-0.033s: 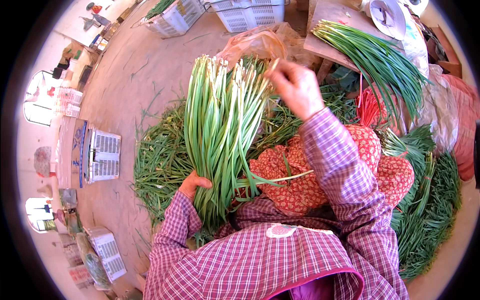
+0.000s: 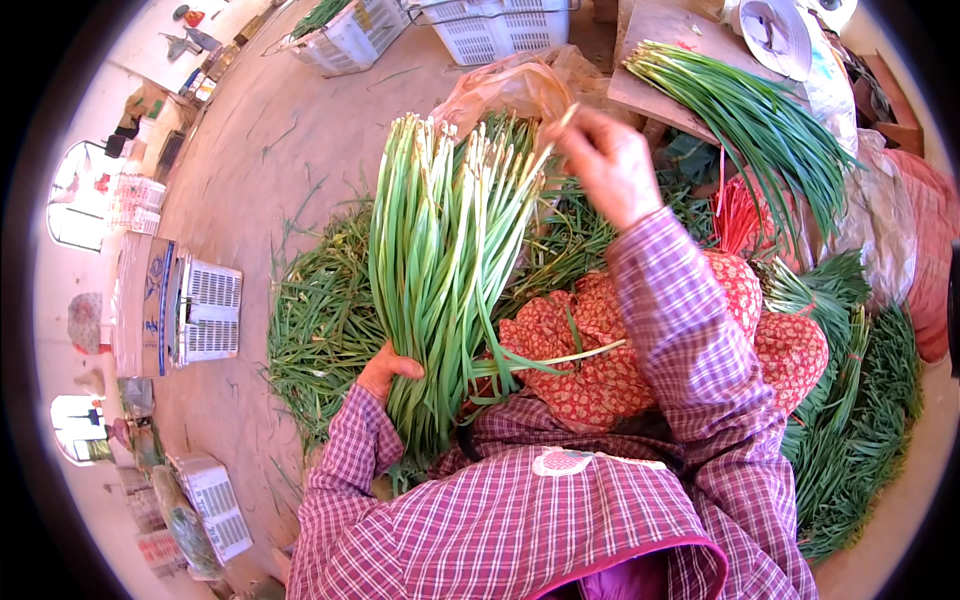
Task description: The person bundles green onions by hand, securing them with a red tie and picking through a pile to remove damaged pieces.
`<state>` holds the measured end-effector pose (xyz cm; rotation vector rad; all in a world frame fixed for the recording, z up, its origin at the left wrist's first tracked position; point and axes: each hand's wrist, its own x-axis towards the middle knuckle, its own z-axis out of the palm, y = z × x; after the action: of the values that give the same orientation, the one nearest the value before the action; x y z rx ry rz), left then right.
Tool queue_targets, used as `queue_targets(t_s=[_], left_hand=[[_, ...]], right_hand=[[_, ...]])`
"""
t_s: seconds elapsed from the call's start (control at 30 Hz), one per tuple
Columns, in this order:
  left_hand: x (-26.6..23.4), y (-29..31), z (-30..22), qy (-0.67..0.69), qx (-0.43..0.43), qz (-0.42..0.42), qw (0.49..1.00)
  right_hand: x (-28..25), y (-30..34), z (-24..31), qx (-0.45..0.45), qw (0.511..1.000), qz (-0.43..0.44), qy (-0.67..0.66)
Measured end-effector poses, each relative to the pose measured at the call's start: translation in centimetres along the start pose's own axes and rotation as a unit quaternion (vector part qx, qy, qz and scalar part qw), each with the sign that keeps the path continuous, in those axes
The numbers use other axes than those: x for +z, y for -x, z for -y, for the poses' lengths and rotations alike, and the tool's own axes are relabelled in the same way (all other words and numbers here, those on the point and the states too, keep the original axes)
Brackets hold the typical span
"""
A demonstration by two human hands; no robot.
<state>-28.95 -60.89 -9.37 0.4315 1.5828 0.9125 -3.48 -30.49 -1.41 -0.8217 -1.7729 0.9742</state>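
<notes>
Two bare hands work one thick bundle of green garlic chives [image 2: 445, 270], which stands nearly upright in front of the person, its long axis running from the leafy end low by the lap up to the pale cut stems at the top; the left hand [image 2: 385, 370] is clamped round the lower part of the bundle, fingers wrapped behind it and thumb in front, so the bundle rises straight up and away from that hand; the right hand [image 2: 610, 165] is up at the far end, just right of the pale stem tips, its fingers pinched together on a single thin stalk [image 2: 558, 125] that slants toward the bundle's top; the right hand is thus the nearer one to the stem ends, the left the nearer one to the leaves; one loose stalk lies crosswise over the red flowered apron [image 2: 600, 350] on the lap; behind the bundle a heap of loose chives [image 2: 320, 320] spreads over the floor [image 2: 290, 170], and more chives [image 2: 860, 430] are piled at the right; a sorted sheaf of chives [image 2: 760, 120] rests on a cardboard sheet [image 2: 670, 60] at the upper right, with white plastic crates [image 2: 500, 25] along the far edge of the floor and another crate [image 2: 205, 310] at the left
</notes>
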Motion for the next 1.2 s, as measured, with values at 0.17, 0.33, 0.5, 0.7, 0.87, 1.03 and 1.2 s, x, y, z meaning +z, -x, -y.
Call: queue_targets(t_s=[0.17,0.33,0.5,0.7,0.87,1.03,1.2], left_hand=[[-1.5,-1.0,2.1,0.022,0.02,0.006,1.0],[-1.8,-0.8,2.1,0.027,0.031,0.0,0.999],[-1.1,0.8,0.6,0.016,0.019,-0.014,1.0],[-1.4,0.4,0.6,0.026,0.037,-0.019,0.999],[0.4,1.1,-0.5,0.04,0.041,-0.007,0.998],[2.1,1.3,-2.3,0.018,0.02,0.019,0.999],[2.3,1.3,-2.8,-0.014,0.001,0.022,1.0]], right_hand=[[-8.8,-4.2,-3.8,-0.093,0.938,-0.226,0.246],[-9.9,-2.3,-3.5,-0.082,0.861,-0.186,0.466],[-11.6,-2.4,-5.9,-0.022,0.835,-0.178,0.52],[-19.9,-1.8,-7.3,0.0,0.802,-0.189,0.566],[-8.3,2.0,-0.6,-0.122,0.909,0.005,0.399],[0.9,3.7,6.0,-0.159,0.966,0.108,0.172],[3.0,3.2,5.4,-0.181,0.966,0.104,0.155]])
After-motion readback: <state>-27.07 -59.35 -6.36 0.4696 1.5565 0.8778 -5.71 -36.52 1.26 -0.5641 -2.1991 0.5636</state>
